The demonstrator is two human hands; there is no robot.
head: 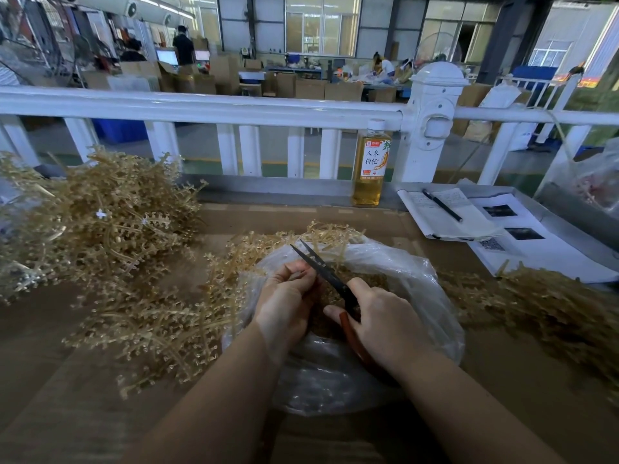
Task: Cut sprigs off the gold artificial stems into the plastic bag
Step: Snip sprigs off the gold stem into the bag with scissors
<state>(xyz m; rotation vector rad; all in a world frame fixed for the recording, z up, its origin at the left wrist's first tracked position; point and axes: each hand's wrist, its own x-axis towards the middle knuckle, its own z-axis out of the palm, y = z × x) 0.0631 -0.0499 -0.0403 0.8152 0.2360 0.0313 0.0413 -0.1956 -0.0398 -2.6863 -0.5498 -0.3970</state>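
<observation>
Over the open mouth of the clear plastic bag (pixel 395 262), the right hand (pixel 385 323) has its grip curled round the reddish handles of the scissors (pixel 330 277). Their long axis runs from the handles near the person up and to the left, and the dark blades, parted a little, point away toward the railing (pixel 201 107). The left hand (pixel 284 296) has its fingers curled and pinches something small just beside the blades; what it pinches is too hidden to tell. Cut gold sprigs (pixel 335 296) lie inside the bag.

The bag rests on a brown desk (pixel 50 380). A large heap of gold artificial stems (pixel 100 212) lies to the left, with more (pixel 536 303) on the right. A bottle of amber drink (pixel 370 165) stands upright by the white railing, near an open notebook (pixel 445 219) with a pen (pixel 442 205) on it. Beyond is a workshop with cardboard boxes (pixel 308 87) and people (pixel 183 45) at work.
</observation>
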